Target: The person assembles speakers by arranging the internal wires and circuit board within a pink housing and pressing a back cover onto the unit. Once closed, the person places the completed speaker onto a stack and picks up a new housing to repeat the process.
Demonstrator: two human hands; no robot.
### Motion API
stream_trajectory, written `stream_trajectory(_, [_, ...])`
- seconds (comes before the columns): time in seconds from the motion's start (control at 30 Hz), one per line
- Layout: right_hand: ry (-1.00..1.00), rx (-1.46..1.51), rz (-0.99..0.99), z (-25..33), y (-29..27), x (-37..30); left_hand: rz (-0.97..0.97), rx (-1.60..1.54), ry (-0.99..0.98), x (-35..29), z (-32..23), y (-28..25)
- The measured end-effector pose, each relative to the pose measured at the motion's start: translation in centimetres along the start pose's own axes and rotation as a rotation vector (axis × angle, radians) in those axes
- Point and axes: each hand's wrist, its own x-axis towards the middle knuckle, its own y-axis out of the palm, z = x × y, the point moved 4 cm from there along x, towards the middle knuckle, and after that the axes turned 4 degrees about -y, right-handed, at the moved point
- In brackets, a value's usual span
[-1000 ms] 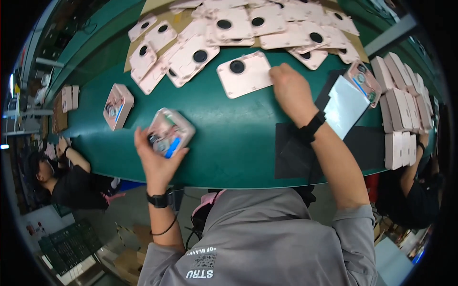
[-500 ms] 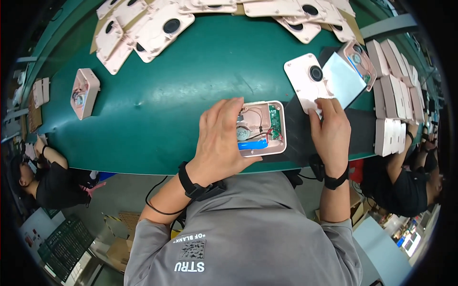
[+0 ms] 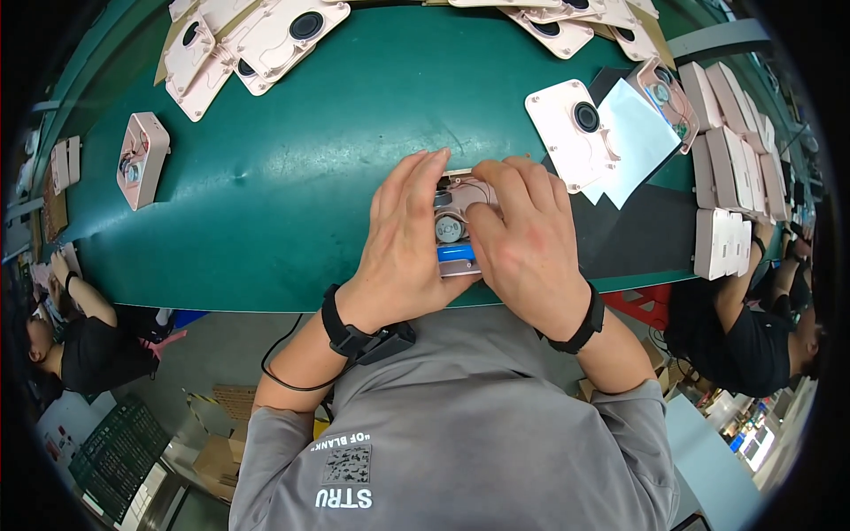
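A pale pink plastic housing (image 3: 459,189) lies open side up near the table's front edge, between my two hands. My left hand (image 3: 394,232) is wrapped round its left side. From the right, my right hand (image 3: 529,243) covers the other half, thumb reaching inside and fingers bent over the far wall. Inside show a round grey metal part (image 3: 449,229) and a blue cylindrical battery (image 3: 456,253). Green circuit board and right wall are hidden under my right hand. To the right rests a loose pink cover plate (image 3: 556,142) with a black ring.
A pale sheet (image 3: 644,142) and another open housing (image 3: 680,102) lie right, on black mat (image 3: 633,243). White-pink housings (image 3: 728,173) are stacked at the right edge. Cover plates (image 3: 270,35) pile up at the back. One housing (image 3: 144,161) stands left. People work at both sides.
My right hand has left the cover plate and moved left onto the housing. My left hand stays on the housing. The view has shifted slightly.
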Motion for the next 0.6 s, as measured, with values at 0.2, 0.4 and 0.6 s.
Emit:
stream_trajectory(0.2, [-0.018,0.079,-0.108,-0.2,-0.2,-0.6,0.051,-0.016,0.021,0.3,-0.5,-1.1])
stream_trajectory(0.4, [0.011,0.172,-0.157,-0.3,0.0,-0.5,0.099,-0.1,-0.026,0.5,-0.1,-1.4])
stream_trajectory(0.6, [-0.017,0.082,-0.078,-0.1,0.0,-0.3,0.083,-0.03,0.009,0.2,-0.1,-1.1])
